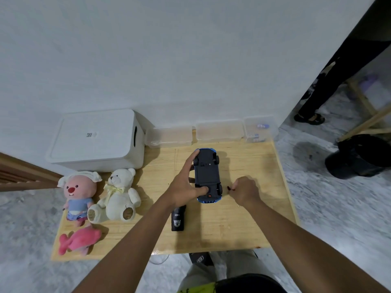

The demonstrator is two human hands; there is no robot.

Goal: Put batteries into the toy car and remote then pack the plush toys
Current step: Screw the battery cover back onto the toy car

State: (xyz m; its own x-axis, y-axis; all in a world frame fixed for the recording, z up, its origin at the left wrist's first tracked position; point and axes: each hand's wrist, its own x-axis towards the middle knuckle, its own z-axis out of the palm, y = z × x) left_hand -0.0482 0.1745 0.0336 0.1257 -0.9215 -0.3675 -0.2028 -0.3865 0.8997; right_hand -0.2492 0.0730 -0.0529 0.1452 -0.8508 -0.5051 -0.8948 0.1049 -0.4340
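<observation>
A blue toy car [207,174] lies upside down on the wooden table [243,225], its dark underside up. My left hand [186,185] grips it from the left, thumb on the rear and fingers at the far end. Just right of the car, my right hand [246,190] is closed on a small dark tool with a red part [230,188]. The black remote [178,218] lies near my left wrist. Three plush toys sit at the left: a pink-faced one in blue [78,195], a white bear [118,195] and a pink fish-shaped one [79,241].
A white lidded storage box [97,140] stands at the back left. Three clear plastic containers [220,132] line the wall; the rightmost [259,129] holds small batteries. Another person's legs [321,96] and a black bin [359,155] are on the floor at the right.
</observation>
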